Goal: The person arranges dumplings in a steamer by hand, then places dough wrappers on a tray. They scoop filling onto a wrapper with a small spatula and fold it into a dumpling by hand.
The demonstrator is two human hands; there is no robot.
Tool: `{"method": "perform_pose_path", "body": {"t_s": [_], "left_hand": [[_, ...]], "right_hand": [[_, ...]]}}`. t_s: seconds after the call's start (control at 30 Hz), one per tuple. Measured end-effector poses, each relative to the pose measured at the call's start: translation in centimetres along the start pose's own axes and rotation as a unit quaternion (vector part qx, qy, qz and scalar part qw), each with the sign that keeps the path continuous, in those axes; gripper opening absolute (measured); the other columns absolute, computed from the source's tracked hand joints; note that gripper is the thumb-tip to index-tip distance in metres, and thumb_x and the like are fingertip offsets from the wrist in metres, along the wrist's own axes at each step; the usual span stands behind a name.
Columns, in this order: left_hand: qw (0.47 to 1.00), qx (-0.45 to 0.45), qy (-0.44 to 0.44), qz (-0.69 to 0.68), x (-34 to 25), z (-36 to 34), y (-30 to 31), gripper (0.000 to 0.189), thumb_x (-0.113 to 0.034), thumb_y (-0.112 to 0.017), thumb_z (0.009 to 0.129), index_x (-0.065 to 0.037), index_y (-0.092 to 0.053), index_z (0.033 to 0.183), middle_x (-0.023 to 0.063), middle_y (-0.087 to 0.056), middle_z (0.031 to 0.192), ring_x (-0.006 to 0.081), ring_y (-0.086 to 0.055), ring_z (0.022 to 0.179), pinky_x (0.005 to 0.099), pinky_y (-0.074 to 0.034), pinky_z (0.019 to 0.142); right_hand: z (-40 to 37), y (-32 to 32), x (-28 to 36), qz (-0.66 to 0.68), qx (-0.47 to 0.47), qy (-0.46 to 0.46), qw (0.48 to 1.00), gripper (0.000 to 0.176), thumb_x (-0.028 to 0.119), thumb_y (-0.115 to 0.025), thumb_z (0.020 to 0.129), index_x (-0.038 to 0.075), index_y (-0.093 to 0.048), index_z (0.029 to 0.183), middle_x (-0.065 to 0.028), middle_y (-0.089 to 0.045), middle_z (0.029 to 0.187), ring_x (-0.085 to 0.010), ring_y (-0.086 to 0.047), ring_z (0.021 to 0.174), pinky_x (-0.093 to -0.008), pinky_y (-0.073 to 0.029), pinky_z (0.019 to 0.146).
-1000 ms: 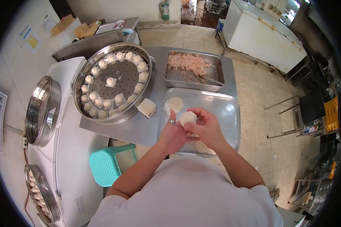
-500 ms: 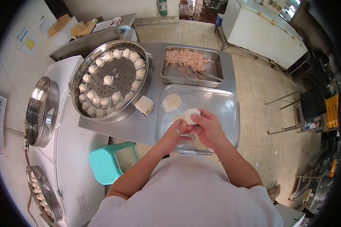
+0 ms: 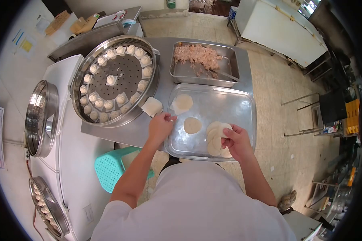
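Note:
My right hand (image 3: 238,141) is closed on a pale piece of dough (image 3: 224,129), pinched between thumb and fingers. It hangs over a pile of overlapping round dough wrappers (image 3: 213,141) on the metal tray (image 3: 181,146). My left hand (image 3: 161,127) is beyond the tray's left rim, thumb apart from the bent fingers. Its fingertips are right at the lower corner of a stack of white paper squares (image 3: 152,106). Also on the tray lie a single round wrapper (image 3: 192,125) and another wrapper (image 3: 184,103) on a paper square.
Behind the tray, a deep metal pan (image 3: 225,83) holds minced filling (image 3: 199,55) and a utensil. To the left, a round steamer tray (image 3: 122,68) carries a ring of pleated buns (image 3: 108,104) on papers. A turquoise stool (image 3: 109,170) stands below the table's left side.
My hands have separated from holding the dough together. The left went left to the paper stack; the right went right over the wrapper pile with the dough. The single wrapper is now uncovered.

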State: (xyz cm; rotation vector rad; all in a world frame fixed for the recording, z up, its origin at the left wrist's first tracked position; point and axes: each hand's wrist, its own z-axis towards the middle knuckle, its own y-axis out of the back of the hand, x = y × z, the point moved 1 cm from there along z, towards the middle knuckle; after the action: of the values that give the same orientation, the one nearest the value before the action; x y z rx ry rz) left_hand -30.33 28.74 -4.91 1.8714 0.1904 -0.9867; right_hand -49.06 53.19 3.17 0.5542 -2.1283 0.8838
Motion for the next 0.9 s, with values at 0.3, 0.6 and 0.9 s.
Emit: {"method": "perform_pose_path", "body": {"t_s": [0.3, 0.6, 0.9], "left_hand": [[0.954, 0.028, -0.168, 0.248, -1.2, 7.5, -1.8, 0.052, -0.038, -0.084, 0.079, -0.003, -0.071, 0.115, 0.0194, -0.06, 0.123, 0.0371, -0.057, 0.118, 0.046, -0.052, 0.093], [0.939, 0.101, -0.136, 0.299, -1.6, 11.1, -1.3, 0.056, -0.038, -0.092, 0.069, -0.008, -0.071, 0.112, 0.0184, -0.07, 0.108, 0.0379, -0.07, 0.102, 0.0456, -0.055, 0.088], [0.909, 0.184, -0.135, 0.349, -1.2, 14.5, -0.8, 0.047, -0.031, -0.092, 0.068, -0.009, -0.073, 0.106, 0.0148, -0.074, 0.108, 0.0348, -0.071, 0.104, 0.0459, -0.057, 0.087]], "right_hand": [[-1.2, -0.3, -2.5, 0.008, -0.043, -0.013, 0.999, 0.029, 0.015, -0.073, 0.096, -0.006, -0.065, 0.114, -0.0095, -0.071, 0.096, -0.0133, -0.067, 0.071, -0.0286, -0.056, 0.059], [-1.7, 1.3, -3.9, 0.023, -0.081, -0.012, 0.996, 0.033, 0.015, -0.073, 0.095, -0.006, -0.063, 0.119, -0.0091, -0.071, 0.095, -0.0143, -0.067, 0.071, -0.0295, -0.056, 0.059], [-1.6, 1.2, -3.8, 0.032, -0.088, -0.001, 0.996, 0.032, 0.013, -0.073, 0.096, -0.006, -0.062, 0.12, -0.0094, -0.071, 0.096, -0.0145, -0.067, 0.071, -0.0297, -0.057, 0.06]]}}
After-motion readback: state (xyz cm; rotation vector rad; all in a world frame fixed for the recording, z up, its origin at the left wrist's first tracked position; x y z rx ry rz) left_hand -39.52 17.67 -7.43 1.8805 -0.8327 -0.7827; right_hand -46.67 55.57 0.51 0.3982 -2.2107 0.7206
